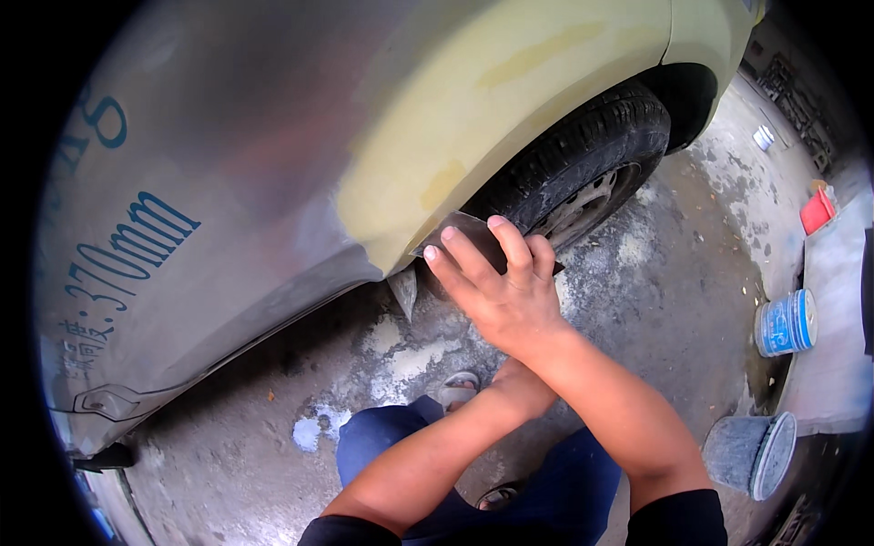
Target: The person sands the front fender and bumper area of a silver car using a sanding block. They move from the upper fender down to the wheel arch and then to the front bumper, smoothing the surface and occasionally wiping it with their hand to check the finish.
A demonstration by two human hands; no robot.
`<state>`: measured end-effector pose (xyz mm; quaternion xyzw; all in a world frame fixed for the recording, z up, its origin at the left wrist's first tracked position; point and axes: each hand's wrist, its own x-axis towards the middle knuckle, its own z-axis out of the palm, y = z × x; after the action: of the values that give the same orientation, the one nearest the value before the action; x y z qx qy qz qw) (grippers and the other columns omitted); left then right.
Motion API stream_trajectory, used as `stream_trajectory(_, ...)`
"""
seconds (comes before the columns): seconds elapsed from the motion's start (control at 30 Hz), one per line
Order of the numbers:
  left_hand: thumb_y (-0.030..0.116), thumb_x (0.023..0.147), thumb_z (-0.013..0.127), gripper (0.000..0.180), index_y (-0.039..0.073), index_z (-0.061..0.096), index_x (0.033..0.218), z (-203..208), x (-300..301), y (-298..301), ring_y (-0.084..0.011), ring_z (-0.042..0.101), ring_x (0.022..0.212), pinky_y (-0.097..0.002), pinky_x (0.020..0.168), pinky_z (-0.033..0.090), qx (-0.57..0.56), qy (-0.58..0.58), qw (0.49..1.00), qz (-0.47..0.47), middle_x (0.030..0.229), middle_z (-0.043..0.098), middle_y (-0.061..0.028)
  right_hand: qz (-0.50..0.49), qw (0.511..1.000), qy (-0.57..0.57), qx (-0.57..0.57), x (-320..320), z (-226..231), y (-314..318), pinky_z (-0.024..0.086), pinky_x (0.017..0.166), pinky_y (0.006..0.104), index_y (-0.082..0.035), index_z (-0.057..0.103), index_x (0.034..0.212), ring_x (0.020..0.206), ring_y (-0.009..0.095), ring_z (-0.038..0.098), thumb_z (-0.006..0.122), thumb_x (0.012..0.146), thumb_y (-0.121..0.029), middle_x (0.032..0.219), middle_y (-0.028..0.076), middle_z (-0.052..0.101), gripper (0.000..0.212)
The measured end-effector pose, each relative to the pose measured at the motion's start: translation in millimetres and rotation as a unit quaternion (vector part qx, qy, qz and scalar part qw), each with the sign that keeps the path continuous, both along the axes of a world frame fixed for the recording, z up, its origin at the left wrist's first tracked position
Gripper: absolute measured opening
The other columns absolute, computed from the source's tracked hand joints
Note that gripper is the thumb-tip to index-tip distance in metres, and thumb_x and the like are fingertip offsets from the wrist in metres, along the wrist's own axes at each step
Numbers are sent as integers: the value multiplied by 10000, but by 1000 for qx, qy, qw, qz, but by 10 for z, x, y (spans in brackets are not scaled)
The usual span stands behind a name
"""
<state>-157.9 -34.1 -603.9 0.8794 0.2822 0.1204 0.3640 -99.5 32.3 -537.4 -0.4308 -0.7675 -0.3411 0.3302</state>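
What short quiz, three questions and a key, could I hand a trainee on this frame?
1. Multiple choice: what shows right behind the fingers of the right hand?
a) a bucket lid
b) a dark thin sheet
c) a red container

2. True or false: the tyre sits under the pale yellow wheel arch.

3. Short answer: which hand is mostly hidden, and by what?

Key: 1. b. 2. True. 3. The left hand; the person's other wrist and forearm cover most of it.
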Motion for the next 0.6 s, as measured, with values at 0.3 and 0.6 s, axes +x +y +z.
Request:
stream_trajectory(0.3, 240, 945, 577, 312, 99, 645, 1215, 51, 16, -60, -277, 541, 1225, -382, 1061, 382, -82, -44, 995, 37, 1251, 628, -149, -57, 996, -33, -58, -247, 382, -270, 359, 848, 458, -197, 671, 1194, 1220, 340, 430, 603, 813, -209, 1388, -8, 515, 388)
stream_trajectory(0.6, 240, 952, 559, 326, 96, 629, 1237, 103, 56, -26, -276, 524, 1246, -383, 1072, 372, -65, -4, 998, 16, 1279, 610, -153, -72, 994, -38, -80, -183, 309, -325, 366, 839, 466, -176, 686, 1169, 1207, 360, 432, 623, 787, -185, 1378, 4, 511, 387)
